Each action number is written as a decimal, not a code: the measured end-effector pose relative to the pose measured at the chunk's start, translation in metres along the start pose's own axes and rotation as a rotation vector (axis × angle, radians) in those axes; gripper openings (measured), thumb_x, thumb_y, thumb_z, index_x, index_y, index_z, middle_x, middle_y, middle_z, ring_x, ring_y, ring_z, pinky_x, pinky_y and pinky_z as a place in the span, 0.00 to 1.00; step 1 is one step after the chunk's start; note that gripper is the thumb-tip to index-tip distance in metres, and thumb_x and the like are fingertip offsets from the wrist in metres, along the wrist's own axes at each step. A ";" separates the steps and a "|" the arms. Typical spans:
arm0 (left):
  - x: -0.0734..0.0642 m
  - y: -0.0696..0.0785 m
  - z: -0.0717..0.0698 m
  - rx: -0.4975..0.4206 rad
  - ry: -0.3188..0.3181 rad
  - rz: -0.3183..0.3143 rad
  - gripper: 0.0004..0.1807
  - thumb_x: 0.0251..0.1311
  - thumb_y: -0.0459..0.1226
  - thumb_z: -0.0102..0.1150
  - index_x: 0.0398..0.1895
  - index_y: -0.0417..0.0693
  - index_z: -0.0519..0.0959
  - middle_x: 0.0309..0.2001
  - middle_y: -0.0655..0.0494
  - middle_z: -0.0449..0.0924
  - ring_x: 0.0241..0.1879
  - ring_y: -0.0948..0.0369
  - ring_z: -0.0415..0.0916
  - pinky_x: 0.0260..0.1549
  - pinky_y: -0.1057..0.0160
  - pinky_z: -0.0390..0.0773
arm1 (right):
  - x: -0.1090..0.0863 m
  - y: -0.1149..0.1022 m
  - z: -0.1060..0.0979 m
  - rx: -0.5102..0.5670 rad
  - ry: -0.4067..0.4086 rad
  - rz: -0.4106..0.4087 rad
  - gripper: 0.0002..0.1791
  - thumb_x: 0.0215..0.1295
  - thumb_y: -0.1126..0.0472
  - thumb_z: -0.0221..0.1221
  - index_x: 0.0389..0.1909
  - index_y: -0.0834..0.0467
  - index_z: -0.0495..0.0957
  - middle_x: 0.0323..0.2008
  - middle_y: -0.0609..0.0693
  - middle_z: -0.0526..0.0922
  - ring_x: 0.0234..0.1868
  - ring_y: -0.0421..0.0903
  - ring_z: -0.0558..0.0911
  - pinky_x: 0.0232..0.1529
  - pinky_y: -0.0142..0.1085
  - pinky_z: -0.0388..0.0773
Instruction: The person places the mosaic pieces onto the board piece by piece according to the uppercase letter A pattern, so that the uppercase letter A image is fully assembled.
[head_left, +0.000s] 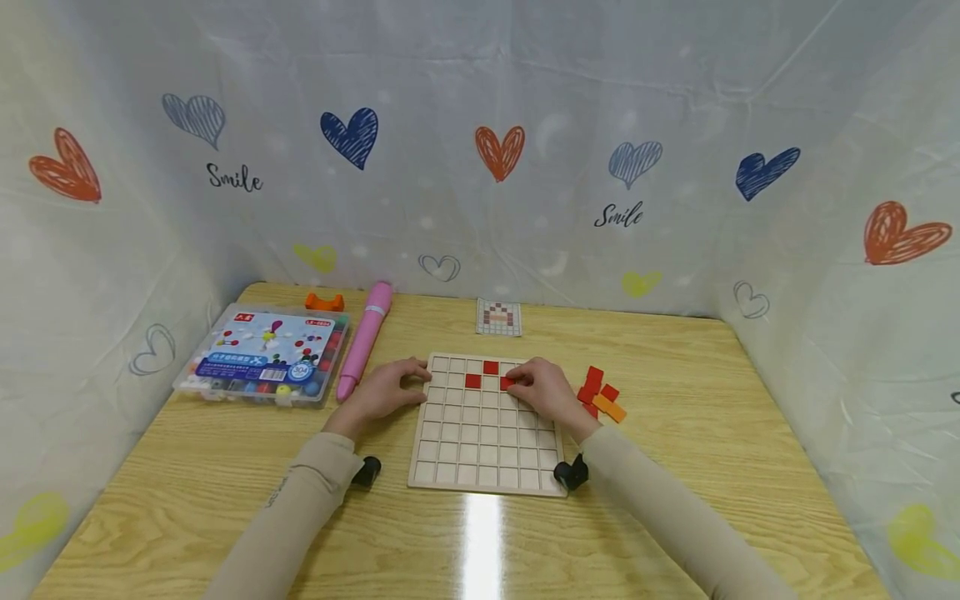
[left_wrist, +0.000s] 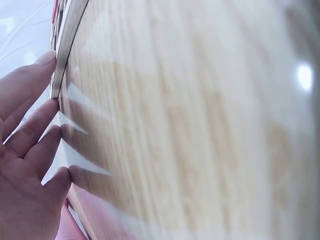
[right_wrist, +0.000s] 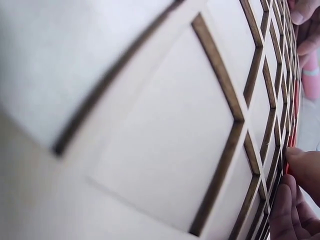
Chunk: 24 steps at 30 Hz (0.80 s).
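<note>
A wooden grid board [head_left: 447,432] lies flat on the table. Two red square tiles sit in its upper cells, one in the top row [head_left: 491,367] and one in the second row [head_left: 472,382]. Between thumb and fingers, my right hand [head_left: 542,388] pinches another red tile [head_left: 506,383] at a second-row cell; the right wrist view shows its red edge [right_wrist: 288,169] beside the thumb. My left hand [head_left: 384,390] steadies the board's left side, its loosely extended fingers [left_wrist: 42,145] touching the wooden edge [left_wrist: 75,25].
Several red tiles [head_left: 592,381] and an orange one [head_left: 609,408] lie right of the board. Behind it is a small pattern card [head_left: 498,317]. To the left are a pink pen-shaped stick [head_left: 365,342], a plastic case [head_left: 262,354] and an orange piece [head_left: 325,302].
</note>
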<state>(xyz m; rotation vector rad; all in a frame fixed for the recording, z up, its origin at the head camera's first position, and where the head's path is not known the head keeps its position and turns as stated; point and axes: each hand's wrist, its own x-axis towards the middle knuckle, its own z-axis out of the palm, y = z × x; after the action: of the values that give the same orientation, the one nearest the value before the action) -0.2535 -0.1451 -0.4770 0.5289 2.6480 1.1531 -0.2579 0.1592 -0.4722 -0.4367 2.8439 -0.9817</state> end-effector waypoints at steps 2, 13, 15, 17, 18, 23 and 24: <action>0.000 0.001 0.000 0.002 -0.002 0.006 0.18 0.63 0.34 0.66 0.56 0.41 0.82 0.71 0.42 0.70 0.75 0.41 0.56 0.75 0.42 0.57 | 0.000 0.000 0.000 0.003 0.002 0.005 0.14 0.65 0.62 0.66 0.51 0.59 0.86 0.42 0.52 0.84 0.39 0.45 0.77 0.44 0.39 0.78; -0.001 0.001 0.000 -0.004 -0.006 0.001 0.18 0.63 0.33 0.66 0.56 0.41 0.81 0.71 0.42 0.69 0.76 0.42 0.56 0.75 0.42 0.57 | -0.006 0.000 0.000 0.103 0.015 0.073 0.16 0.65 0.58 0.66 0.53 0.57 0.85 0.46 0.52 0.83 0.45 0.47 0.80 0.49 0.42 0.81; -0.002 0.002 0.000 -0.006 -0.005 -0.003 0.18 0.63 0.33 0.66 0.56 0.41 0.81 0.71 0.43 0.69 0.76 0.42 0.55 0.75 0.43 0.56 | -0.009 0.001 0.001 0.146 0.030 0.097 0.17 0.66 0.57 0.66 0.54 0.56 0.85 0.47 0.52 0.83 0.46 0.47 0.81 0.49 0.42 0.81; -0.002 0.001 0.000 -0.005 -0.004 -0.002 0.18 0.63 0.33 0.65 0.56 0.41 0.81 0.71 0.43 0.69 0.76 0.41 0.55 0.75 0.42 0.56 | -0.014 0.000 0.001 0.194 0.046 0.121 0.17 0.67 0.57 0.65 0.55 0.56 0.84 0.49 0.52 0.82 0.47 0.47 0.81 0.50 0.42 0.82; -0.002 0.002 -0.001 -0.005 -0.003 -0.003 0.18 0.63 0.33 0.65 0.56 0.41 0.81 0.71 0.43 0.69 0.76 0.41 0.55 0.75 0.42 0.56 | -0.017 -0.001 0.001 0.216 0.056 0.133 0.17 0.67 0.56 0.65 0.55 0.55 0.84 0.49 0.51 0.82 0.47 0.47 0.81 0.50 0.42 0.82; -0.002 0.002 -0.001 -0.016 -0.003 -0.004 0.18 0.63 0.33 0.65 0.56 0.41 0.81 0.71 0.42 0.69 0.76 0.41 0.55 0.75 0.42 0.55 | -0.035 -0.001 -0.002 0.299 0.104 0.174 0.18 0.67 0.53 0.65 0.56 0.52 0.83 0.52 0.50 0.83 0.50 0.48 0.82 0.53 0.43 0.82; -0.002 0.002 -0.001 -0.014 -0.002 -0.003 0.18 0.63 0.33 0.65 0.56 0.41 0.81 0.71 0.43 0.69 0.76 0.41 0.55 0.75 0.42 0.56 | -0.039 -0.001 -0.004 0.313 0.112 0.185 0.19 0.67 0.52 0.65 0.57 0.51 0.83 0.53 0.50 0.83 0.51 0.48 0.82 0.53 0.43 0.82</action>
<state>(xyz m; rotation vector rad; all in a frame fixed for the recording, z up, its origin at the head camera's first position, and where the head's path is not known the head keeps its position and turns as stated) -0.2513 -0.1450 -0.4745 0.5237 2.6361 1.1680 -0.2209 0.1728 -0.4687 -0.0883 2.6907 -1.4169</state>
